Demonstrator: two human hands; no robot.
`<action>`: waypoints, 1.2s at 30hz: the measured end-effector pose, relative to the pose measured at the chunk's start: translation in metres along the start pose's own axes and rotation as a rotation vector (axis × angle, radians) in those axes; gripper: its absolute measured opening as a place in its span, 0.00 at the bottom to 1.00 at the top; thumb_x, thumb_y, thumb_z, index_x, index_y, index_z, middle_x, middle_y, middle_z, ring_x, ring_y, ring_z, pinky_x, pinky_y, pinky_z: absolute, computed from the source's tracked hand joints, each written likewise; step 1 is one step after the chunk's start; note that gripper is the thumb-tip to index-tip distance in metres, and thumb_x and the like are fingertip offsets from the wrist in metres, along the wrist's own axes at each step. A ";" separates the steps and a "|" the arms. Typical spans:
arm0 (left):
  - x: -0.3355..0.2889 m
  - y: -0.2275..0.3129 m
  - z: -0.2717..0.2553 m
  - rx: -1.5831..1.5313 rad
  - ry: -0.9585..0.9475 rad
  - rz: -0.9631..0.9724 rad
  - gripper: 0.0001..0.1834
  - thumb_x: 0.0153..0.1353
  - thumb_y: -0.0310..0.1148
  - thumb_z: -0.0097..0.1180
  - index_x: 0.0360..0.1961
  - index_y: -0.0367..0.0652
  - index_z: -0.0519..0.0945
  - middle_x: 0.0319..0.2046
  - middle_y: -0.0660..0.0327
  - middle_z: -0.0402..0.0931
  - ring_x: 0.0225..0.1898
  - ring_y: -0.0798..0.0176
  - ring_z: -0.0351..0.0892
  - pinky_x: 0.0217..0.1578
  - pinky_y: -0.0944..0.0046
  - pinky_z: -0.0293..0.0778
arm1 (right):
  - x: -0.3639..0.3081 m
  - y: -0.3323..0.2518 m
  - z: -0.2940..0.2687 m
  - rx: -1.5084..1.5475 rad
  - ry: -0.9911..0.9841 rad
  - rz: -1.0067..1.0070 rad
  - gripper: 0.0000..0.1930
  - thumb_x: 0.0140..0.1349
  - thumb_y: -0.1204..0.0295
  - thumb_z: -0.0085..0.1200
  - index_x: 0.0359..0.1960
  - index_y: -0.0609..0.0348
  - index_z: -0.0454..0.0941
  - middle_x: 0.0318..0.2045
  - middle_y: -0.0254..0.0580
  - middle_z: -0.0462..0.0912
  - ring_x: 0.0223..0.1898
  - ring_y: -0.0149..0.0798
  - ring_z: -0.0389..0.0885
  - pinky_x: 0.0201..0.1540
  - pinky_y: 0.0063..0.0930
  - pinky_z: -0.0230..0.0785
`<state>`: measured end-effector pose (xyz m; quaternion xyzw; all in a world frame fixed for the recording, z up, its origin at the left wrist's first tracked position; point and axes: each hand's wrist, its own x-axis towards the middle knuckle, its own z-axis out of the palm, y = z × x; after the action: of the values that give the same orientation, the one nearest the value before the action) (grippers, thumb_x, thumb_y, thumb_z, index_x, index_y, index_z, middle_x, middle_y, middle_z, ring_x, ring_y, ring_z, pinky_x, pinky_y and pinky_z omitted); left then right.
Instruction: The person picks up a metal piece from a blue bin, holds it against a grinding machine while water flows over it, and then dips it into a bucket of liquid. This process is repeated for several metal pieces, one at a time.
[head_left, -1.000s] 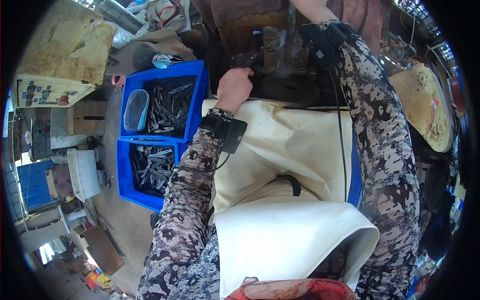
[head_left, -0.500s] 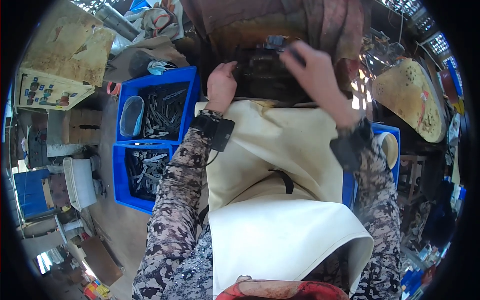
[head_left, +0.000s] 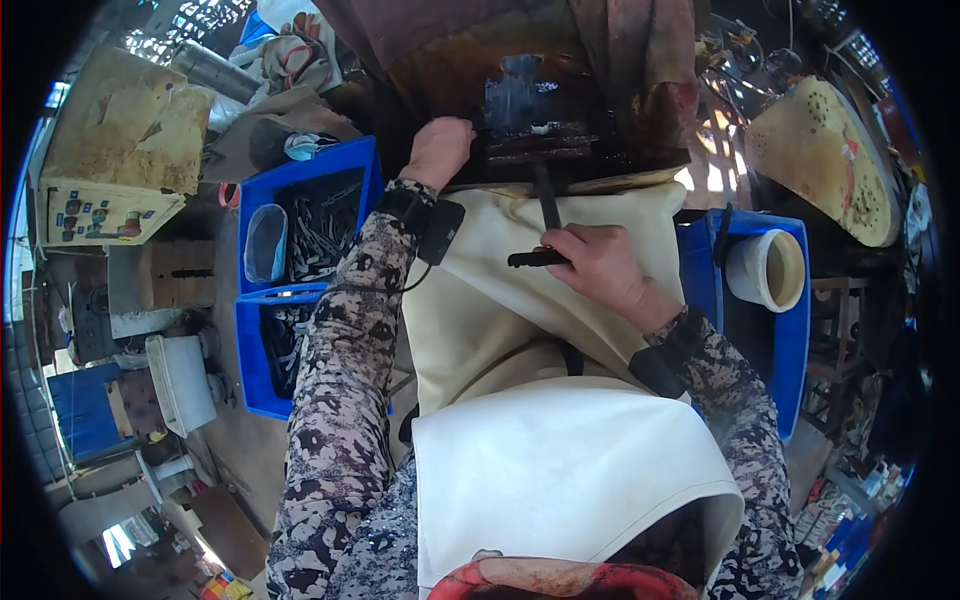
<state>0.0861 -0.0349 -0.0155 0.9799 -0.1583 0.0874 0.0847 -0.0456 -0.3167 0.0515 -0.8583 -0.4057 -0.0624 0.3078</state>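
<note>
My right hand (head_left: pixel 605 268) is closed on a dark, angled metal piece (head_left: pixel 550 205) above the apron on my lap. One arm of it reaches up to the edge of the dark, wet machine bed (head_left: pixel 525 145); a shorter black arm points left. Whether these are one piece or two I cannot tell. My left hand (head_left: pixel 442 150) is a closed fist at the left side of the machine bed, and what it grips, if anything, is hidden. Brownish cloth hangs behind the wet, shiny surface.
Two blue bins (head_left: pixel 375 165) with dark metal parts stand at my left. On the right, a blue bin (head_left: pixel 795 340) holds a whitish bucket (head_left: pixel 745 270). A control box with knobs (head_left: pixel 120 205) stands far left; a worn tan board (head_left: pixel 825 160) leans at the right.
My right hand has come down and toward me from over the machine to above the apron, where the dark metal piece now shows. My left hand stays by the machine.
</note>
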 end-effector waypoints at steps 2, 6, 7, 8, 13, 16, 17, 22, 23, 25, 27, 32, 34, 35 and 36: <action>0.005 -0.002 0.006 0.042 -0.034 0.020 0.09 0.58 0.29 0.51 0.28 0.43 0.83 0.30 0.48 0.81 0.37 0.45 0.81 0.40 0.50 0.77 | 0.001 0.000 0.001 0.044 -0.022 0.057 0.13 0.50 0.68 0.66 0.36 0.53 0.79 0.26 0.37 0.81 0.26 0.41 0.82 0.28 0.32 0.73; 0.014 0.001 0.023 0.054 -0.175 -0.055 0.10 0.57 0.29 0.50 0.30 0.42 0.85 0.33 0.46 0.81 0.39 0.45 0.82 0.42 0.50 0.77 | 0.015 0.010 -0.004 0.626 -0.090 0.415 0.10 0.61 0.64 0.60 0.36 0.57 0.78 0.20 0.30 0.75 0.20 0.28 0.74 0.24 0.26 0.67; 0.015 0.003 0.026 0.062 -0.201 -0.098 0.11 0.56 0.28 0.49 0.30 0.42 0.85 0.34 0.45 0.81 0.40 0.45 0.82 0.43 0.50 0.77 | 0.019 0.015 -0.007 0.621 -0.091 0.430 0.10 0.61 0.64 0.60 0.36 0.57 0.78 0.20 0.30 0.75 0.20 0.28 0.74 0.24 0.26 0.67; 0.016 0.004 0.027 0.040 -0.171 -0.090 0.10 0.54 0.28 0.51 0.30 0.41 0.85 0.34 0.45 0.81 0.39 0.46 0.82 0.42 0.51 0.78 | 0.026 0.022 -0.010 0.694 0.000 0.568 0.10 0.62 0.64 0.59 0.36 0.58 0.78 0.19 0.28 0.72 0.19 0.26 0.71 0.22 0.25 0.63; 0.005 0.008 -0.002 0.088 -0.122 -0.141 0.09 0.56 0.32 0.52 0.27 0.41 0.84 0.31 0.48 0.81 0.37 0.46 0.81 0.40 0.50 0.77 | 0.042 0.057 -0.018 1.270 0.206 0.911 0.10 0.66 0.69 0.50 0.44 0.63 0.73 0.23 0.35 0.75 0.18 0.29 0.71 0.21 0.23 0.60; -0.009 0.032 -0.031 -0.033 0.085 -0.176 0.11 0.58 0.34 0.53 0.26 0.41 0.82 0.29 0.49 0.81 0.36 0.46 0.81 0.38 0.48 0.76 | 0.055 0.067 -0.005 1.464 0.309 0.991 0.10 0.66 0.75 0.47 0.47 0.65 0.70 0.31 0.44 0.77 0.27 0.40 0.79 0.31 0.34 0.72; -0.014 0.046 -0.039 -0.134 0.267 -0.184 0.12 0.59 0.36 0.53 0.25 0.41 0.81 0.28 0.50 0.80 0.35 0.46 0.81 0.36 0.48 0.75 | 0.061 0.070 0.000 1.577 0.364 0.955 0.10 0.66 0.76 0.47 0.47 0.65 0.70 0.33 0.46 0.78 0.31 0.44 0.80 0.35 0.38 0.74; -0.024 0.115 -0.058 -0.072 0.310 -0.027 0.08 0.57 0.34 0.54 0.24 0.43 0.78 0.24 0.55 0.76 0.29 0.49 0.80 0.30 0.53 0.76 | 0.092 0.070 0.024 1.930 0.551 0.863 0.05 0.68 0.75 0.49 0.42 0.63 0.70 0.41 0.50 0.78 0.47 0.49 0.79 0.50 0.41 0.71; -0.024 0.125 -0.058 -0.040 0.319 -0.028 0.07 0.57 0.32 0.54 0.24 0.44 0.77 0.23 0.56 0.75 0.27 0.51 0.80 0.27 0.55 0.76 | 0.093 0.068 0.026 1.966 0.523 0.824 0.05 0.68 0.75 0.49 0.42 0.63 0.70 0.41 0.50 0.78 0.47 0.49 0.79 0.50 0.41 0.71; -0.026 0.137 -0.057 -0.014 0.326 -0.022 0.06 0.56 0.31 0.54 0.24 0.44 0.76 0.23 0.58 0.74 0.25 0.53 0.79 0.25 0.57 0.76 | 0.090 0.064 0.028 1.817 0.571 0.748 0.04 0.67 0.77 0.50 0.41 0.63 0.71 0.41 0.47 0.78 0.46 0.45 0.79 0.51 0.40 0.71; -0.028 0.141 -0.055 0.016 0.347 0.028 0.05 0.56 0.29 0.54 0.24 0.43 0.75 0.23 0.58 0.74 0.23 0.55 0.79 0.22 0.59 0.75 | 0.090 0.063 0.028 1.818 0.638 0.834 0.05 0.64 0.81 0.51 0.40 0.62 0.72 0.35 0.42 0.79 0.41 0.41 0.80 0.47 0.36 0.74; -0.039 0.132 -0.050 -0.041 0.283 0.053 0.08 0.55 0.27 0.55 0.38 0.41 0.79 0.25 0.59 0.75 0.24 0.54 0.79 0.24 0.59 0.76 | 0.087 0.069 0.029 1.823 0.537 0.789 0.07 0.65 0.80 0.51 0.44 0.64 0.72 0.42 0.45 0.79 0.45 0.41 0.79 0.53 0.39 0.72; -0.040 0.125 -0.049 -0.111 0.280 0.065 0.14 0.55 0.26 0.55 0.44 0.40 0.79 0.27 0.59 0.76 0.24 0.53 0.79 0.24 0.59 0.77 | 0.083 0.074 0.027 1.823 0.534 0.777 0.09 0.66 0.80 0.50 0.46 0.64 0.72 0.42 0.44 0.79 0.45 0.40 0.79 0.52 0.39 0.73; -0.040 0.118 -0.050 -0.230 0.262 0.093 0.19 0.56 0.23 0.54 0.51 0.39 0.76 0.30 0.58 0.77 0.26 0.55 0.80 0.25 0.60 0.77 | 0.081 0.077 0.026 1.826 0.528 0.760 0.10 0.66 0.80 0.49 0.49 0.65 0.72 0.42 0.43 0.78 0.44 0.38 0.79 0.52 0.38 0.74; -0.041 0.112 -0.051 -0.335 0.195 0.085 0.24 0.56 0.21 0.52 0.57 0.38 0.73 0.33 0.57 0.78 0.28 0.57 0.81 0.26 0.61 0.78 | 0.078 0.080 0.024 1.828 0.527 0.762 0.10 0.66 0.80 0.49 0.49 0.65 0.72 0.42 0.43 0.78 0.44 0.38 0.79 0.52 0.38 0.74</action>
<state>0.0043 -0.1174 0.0417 0.9314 -0.2027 0.1578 0.2579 0.0613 -0.2900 0.0216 -0.3262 0.0820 0.1860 0.9232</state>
